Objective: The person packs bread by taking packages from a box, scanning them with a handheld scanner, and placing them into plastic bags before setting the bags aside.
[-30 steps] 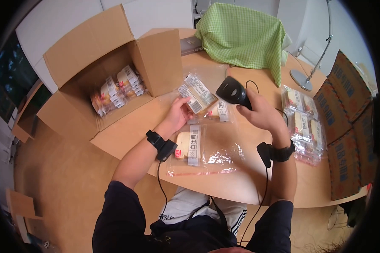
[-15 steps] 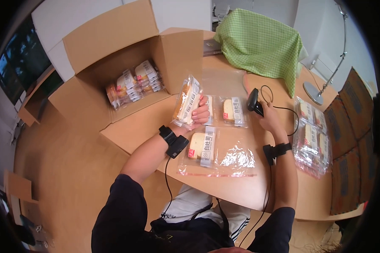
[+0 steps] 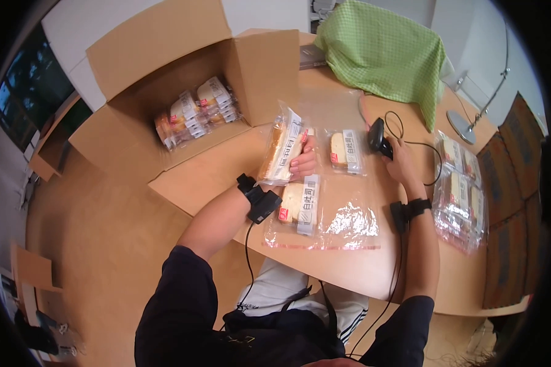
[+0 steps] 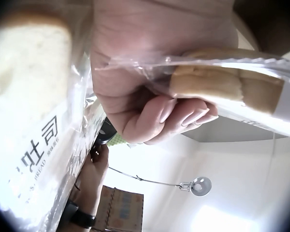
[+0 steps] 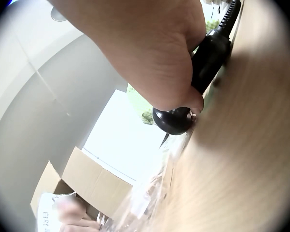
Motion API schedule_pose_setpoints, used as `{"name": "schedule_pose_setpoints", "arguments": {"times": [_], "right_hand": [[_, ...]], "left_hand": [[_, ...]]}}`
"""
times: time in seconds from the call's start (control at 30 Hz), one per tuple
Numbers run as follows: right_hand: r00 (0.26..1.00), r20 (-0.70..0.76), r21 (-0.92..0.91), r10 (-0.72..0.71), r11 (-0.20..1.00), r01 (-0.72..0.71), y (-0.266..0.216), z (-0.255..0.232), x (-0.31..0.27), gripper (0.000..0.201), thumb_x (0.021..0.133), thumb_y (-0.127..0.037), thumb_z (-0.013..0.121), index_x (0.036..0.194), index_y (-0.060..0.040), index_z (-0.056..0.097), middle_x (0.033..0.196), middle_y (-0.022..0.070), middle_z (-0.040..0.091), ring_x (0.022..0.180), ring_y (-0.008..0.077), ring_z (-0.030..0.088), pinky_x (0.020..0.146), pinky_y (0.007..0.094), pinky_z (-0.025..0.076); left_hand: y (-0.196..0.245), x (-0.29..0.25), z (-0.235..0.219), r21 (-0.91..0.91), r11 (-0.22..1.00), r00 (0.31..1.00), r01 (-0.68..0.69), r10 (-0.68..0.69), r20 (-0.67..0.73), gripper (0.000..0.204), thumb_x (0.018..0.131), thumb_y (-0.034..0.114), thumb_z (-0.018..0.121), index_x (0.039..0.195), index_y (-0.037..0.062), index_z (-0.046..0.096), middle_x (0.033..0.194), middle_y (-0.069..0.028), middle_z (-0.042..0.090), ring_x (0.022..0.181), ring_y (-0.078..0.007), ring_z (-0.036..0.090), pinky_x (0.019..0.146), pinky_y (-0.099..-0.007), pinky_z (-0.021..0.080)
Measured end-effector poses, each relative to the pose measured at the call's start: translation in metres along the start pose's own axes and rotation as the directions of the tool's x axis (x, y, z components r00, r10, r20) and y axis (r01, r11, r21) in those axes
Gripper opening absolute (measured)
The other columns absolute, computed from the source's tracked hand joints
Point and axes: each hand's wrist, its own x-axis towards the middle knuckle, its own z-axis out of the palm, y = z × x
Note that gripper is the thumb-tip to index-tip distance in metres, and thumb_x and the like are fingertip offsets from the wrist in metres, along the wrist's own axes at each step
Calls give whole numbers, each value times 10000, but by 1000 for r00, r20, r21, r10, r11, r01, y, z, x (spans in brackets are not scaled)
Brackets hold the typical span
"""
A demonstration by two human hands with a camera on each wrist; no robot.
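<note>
My left hand [image 3: 303, 160] grips a clear-wrapped pack of sliced white bread [image 3: 275, 150], tilted up over the table, its crust side turned to the left. In the left wrist view, curled fingers [image 4: 183, 113] lie against the wrapper, with brown crust [image 4: 208, 82] showing inside. Low at the table's right part, my right hand [image 3: 401, 164] holds a black barcode scanner [image 3: 378, 136] by its handle, seen close over the wood in the right wrist view. Below the left hand, another bread pack [image 3: 300, 205] lies on a large clear bag [image 3: 349, 223]; a further pack [image 3: 346, 151] lies behind it.
An open cardboard box [image 3: 266, 73] with several bread packs [image 3: 196, 113] lies at the back left. Filled clear bags [image 3: 462, 196] sit at the right beside an upright patterned cardboard [image 3: 505, 202]. Behind are a green checked cloth [image 3: 386, 58], a lamp [image 3: 461, 126] and the scanner's cable [image 3: 423, 144].
The left hand has turned the bread pack from its barcode side to its crust and front label. The right hand has drawn the scanner away to the right and down to the table.
</note>
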Motion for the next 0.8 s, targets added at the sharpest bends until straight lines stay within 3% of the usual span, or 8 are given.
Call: {"name": "schedule_pose_setpoints", "arguments": {"times": [0.13, 0.27, 0.33, 0.37, 0.43, 0.5, 0.63, 0.8], "right_hand": [[996, 65, -111, 55, 993, -47, -2, -4, 1, 575, 782, -130, 653, 1323, -57, 473, 1230, 219, 520, 1159, 411, 508, 965, 459, 440], [999, -16, -89, -33, 996, 31, -29, -22, 4, 662, 781, -194, 664, 1367, -28, 405, 1306, 230, 469, 1216, 423, 465, 1007, 461, 419], [980, -75, 147, -185, 970, 195, -58, -36, 2, 718, 781, -173, 693, 1403, -20, 369, 1356, 229, 445, 1261, 425, 427, 1044, 462, 389], [980, -75, 148, -187, 969, 196, -78, -46, -2, 718, 781, -173, 693, 1403, -20, 369, 1356, 229, 445, 1261, 425, 427, 1044, 462, 389], [891, -23, 362, -454, 827, 431, -118, -61, -15, 795, 761, -138, 736, 1439, -36, 333, 1393, 222, 427, 1281, 419, 410, 1070, 457, 362], [794, -64, 304, -604, 746, 592, -145, -63, -25, 732, 760, -95, 746, 1399, -44, 394, 1345, 190, 472, 1231, 386, 460, 1034, 430, 394], [710, 96, 258, -697, 707, 659, -153, -62, -30, 323, 802, -94, 707, 1108, -37, 620, 1065, 117, 599, 1022, 329, 576, 860, 404, 486], [772, -96, 197, -629, 748, 634, -154, -84, -44, 148, 820, -106, 696, 919, -16, 633, 861, 102, 597, 779, 295, 606, 672, 391, 490]], "left_hand": [[-3, 3, -11, 41, 998, 999, -37, 36, 25, 378, 1012, 388, 423, 857, 44, 436, 568, -28, 429, 498, -138, 434, 414, -271, 366], [-1, 6, 15, 391, 920, 934, 36, 108, -340, 315, 1015, 333, 441, 844, 71, 476, 587, -24, 441, 510, -125, 434, 391, -255, 346], [-6, 12, 24, 501, 829, 711, 246, 197, -675, 304, 1013, 303, 453, 788, 102, 484, 612, -27, 463, 535, -108, 441, 382, -263, 330], [1, 7, 1, 410, 849, 723, 334, 48, -689, 266, 1007, 286, 481, 856, 87, 573, 737, -30, 580, 631, -89, 535, 457, -253, 421], [-7, 10, 6, 523, 753, 734, 398, 80, -675, 274, 1023, 303, 452, 1011, 65, 589, 868, -40, 628, 719, -95, 595, 564, -254, 480], [-10, 13, 15, 642, 603, 763, 474, 84, -641, 356, 1040, 310, 431, 1199, 33, 590, 1049, -57, 679, 853, -99, 659, 711, -259, 546], [-9, 11, 11, 641, 584, 769, 498, 44, -637, 373, 1041, 336, 423, 1138, 23, 602, 973, -40, 677, 824, -102, 651, 681, -253, 539], [8, 3, 15, 548, 650, 820, 526, -218, -529, 392, 1032, 377, 423, 1117, 44, 611, 882, -56, 671, 803, -114, 643, 625, -248, 520]]}}
